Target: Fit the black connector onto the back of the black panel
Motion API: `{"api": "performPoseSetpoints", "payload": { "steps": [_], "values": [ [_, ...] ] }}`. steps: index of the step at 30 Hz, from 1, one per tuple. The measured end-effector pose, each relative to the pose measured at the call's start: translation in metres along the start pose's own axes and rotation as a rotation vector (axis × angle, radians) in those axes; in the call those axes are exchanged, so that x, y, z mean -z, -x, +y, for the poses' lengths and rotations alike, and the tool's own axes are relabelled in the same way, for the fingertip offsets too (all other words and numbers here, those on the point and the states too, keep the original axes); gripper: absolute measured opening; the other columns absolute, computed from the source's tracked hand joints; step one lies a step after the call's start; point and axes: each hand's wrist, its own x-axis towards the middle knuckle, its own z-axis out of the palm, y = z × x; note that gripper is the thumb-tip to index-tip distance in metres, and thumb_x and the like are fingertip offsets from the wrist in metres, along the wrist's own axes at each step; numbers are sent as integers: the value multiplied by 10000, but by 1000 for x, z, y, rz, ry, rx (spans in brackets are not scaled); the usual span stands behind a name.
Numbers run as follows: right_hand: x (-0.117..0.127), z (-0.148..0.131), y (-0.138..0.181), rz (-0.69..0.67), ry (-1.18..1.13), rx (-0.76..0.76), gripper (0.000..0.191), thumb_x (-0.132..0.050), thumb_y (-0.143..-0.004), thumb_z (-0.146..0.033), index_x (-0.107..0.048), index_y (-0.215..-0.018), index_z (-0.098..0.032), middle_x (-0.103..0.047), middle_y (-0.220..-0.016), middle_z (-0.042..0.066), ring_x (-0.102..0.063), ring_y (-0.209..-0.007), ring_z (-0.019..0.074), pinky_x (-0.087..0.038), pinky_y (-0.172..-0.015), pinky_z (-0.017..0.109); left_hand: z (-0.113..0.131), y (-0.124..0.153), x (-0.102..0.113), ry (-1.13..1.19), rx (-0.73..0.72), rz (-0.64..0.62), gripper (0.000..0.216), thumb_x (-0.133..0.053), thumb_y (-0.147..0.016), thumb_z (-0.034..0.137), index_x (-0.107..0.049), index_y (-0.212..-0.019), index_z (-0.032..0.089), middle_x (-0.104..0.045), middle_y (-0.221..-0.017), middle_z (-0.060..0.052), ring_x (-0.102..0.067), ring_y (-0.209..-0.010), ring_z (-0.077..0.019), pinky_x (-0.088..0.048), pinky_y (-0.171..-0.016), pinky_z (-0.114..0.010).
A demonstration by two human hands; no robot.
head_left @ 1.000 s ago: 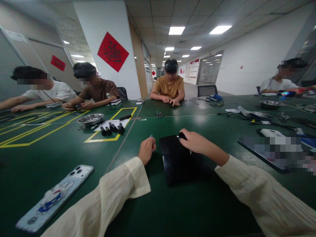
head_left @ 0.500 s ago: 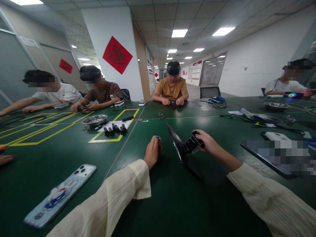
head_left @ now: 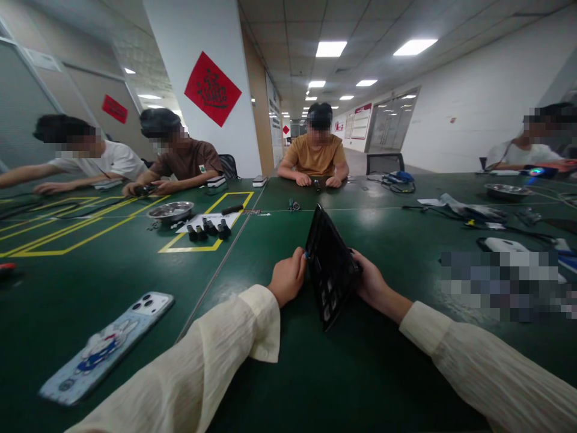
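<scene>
Tray: a black flat tray [head_left: 331, 273] stands tilted on edge above the green tabletop [head_left: 315, 373], between both hands.
Left hand [head_left: 286, 281]: fingers pinch its left edge.
Right hand [head_left: 372, 282]: cups the right edge from behind.
Handling: looks stiff, thin and light (glossy, so probably slippery); the opposite edges seem the safest hold.

Head view. My left hand [head_left: 287, 280] and right hand [head_left: 370, 282] grip a black tray [head_left: 331, 266] from either side, tilted on edge above the green bench [head_left: 315, 373]. A phone [head_left: 108, 346] lies at near left. A metal bowl [head_left: 170, 211] and small black parts [head_left: 208, 229] sit farther off; other people work across the bench.
</scene>
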Motion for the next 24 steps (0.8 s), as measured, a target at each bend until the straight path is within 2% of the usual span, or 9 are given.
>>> {"api": "performPoseSetpoints", "payload": {
  "steps": [5,8,14,19,24],
  "values": [
    [-3,-5,5,27,-83,-62,231,-429,-729,-307,-463,-950,-250,-536,-733,-23,-503,-570,128,-366,-474,217,6,4,3,-6,-46,9,265,-211,-936,327,-445,-912,205,-479,-573,5,-518,-552,-177,-307,-541,-254],
    [-2,-4,4,25,-53,-69,261,-412,-743,-302,-461,-996,-259,-557,-768,-7,-527,-611,146,-397,-498,238,7,4,3,-8,-49,12,272,-204,-938,329,-445,-936,203,-469,-562,10,-519,-547,-178,-298,-535,-252],
    [0,-1,2,-59,-60,-66,265,-414,-756,-295,-475,-1010,-251,-585,-788,5,-543,-624,160,-408,-514,264,5,3,1,-46,-57,-27,280,-221,-939,353,-457,-918,204,-491,-571,3,-522,-544,-175,-288,-526,-242],
    [1,2,1,-101,-25,-56,211,-405,-795,-337,-481,-968,-241,-601,-835,17,-569,-673,169,-438,-541,284,3,2,-2,-72,-59,-32,315,-197,-941,369,-464,-901,207,-513,-584,-10,-526,-552,-187,-277,-525,-249],
    [1,0,2,-117,84,-38,273,-347,-828,-407,-503,-957,-224,-624,-902,50,-600,-781,202,-467,-581,314,3,2,-1,-119,-29,-38,335,-191,-942,376,-476,-904,205,-544,-616,-18,-544,-586,-180,-300,-552,-244]
  ]
}}
